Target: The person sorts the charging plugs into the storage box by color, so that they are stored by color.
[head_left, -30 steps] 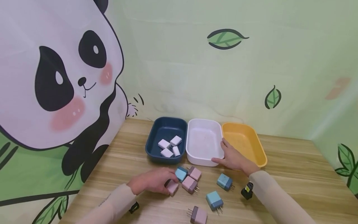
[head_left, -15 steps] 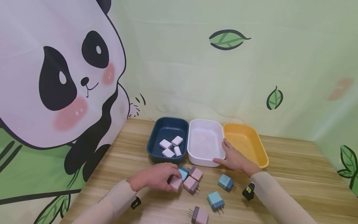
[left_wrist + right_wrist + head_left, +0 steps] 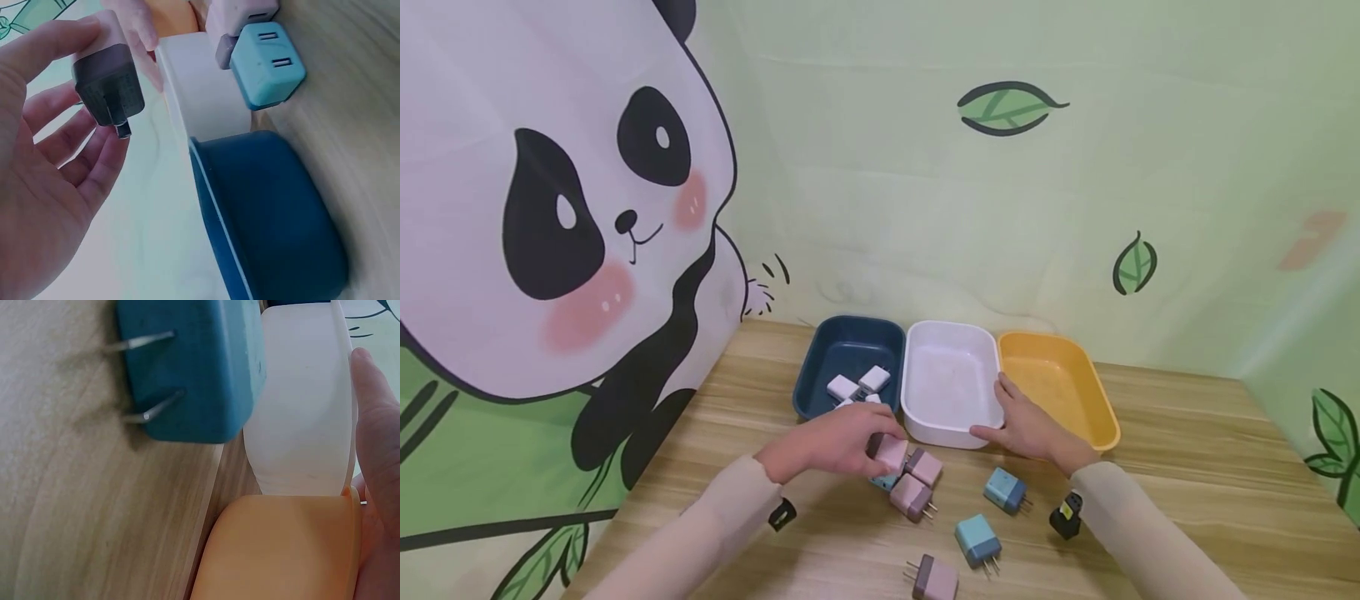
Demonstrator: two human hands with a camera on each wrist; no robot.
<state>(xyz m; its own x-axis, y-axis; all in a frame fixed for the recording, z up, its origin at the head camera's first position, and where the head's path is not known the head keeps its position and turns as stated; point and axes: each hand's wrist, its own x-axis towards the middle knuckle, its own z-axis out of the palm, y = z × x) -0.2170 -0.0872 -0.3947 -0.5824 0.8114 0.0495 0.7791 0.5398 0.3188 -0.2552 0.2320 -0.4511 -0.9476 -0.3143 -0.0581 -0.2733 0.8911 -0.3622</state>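
Note:
My left hand (image 3: 831, 442) pinches a pink plug-in charger (image 3: 892, 454) between thumb and fingers, raised above the table. In the left wrist view its dark grey prong end (image 3: 107, 84) faces the camera. Below it, partly covered, is a blue charger (image 3: 883, 482), with a pink charger (image 3: 925, 467) and another pink charger (image 3: 912, 497) close by. My right hand (image 3: 1032, 425) rests at the near right corner of the white bin (image 3: 951, 375), its fingers fairly straight along the side shared with the yellow bin (image 3: 1051, 379). Its thumb (image 3: 369, 375) lies at the white rim.
Left of the white bin, the navy bin (image 3: 850, 333) holds several white chargers (image 3: 874, 379). Nearer me lie a blue charger (image 3: 1005, 490), another blue charger (image 3: 977, 540) and a pink charger (image 3: 936, 577), prongs showing. A printed panda backdrop (image 3: 850, 167) stands behind the table.
My left hand has lifted the pink charger off the table and carried it forward and right, over the blue charger. My right hand has stayed at the white bin.

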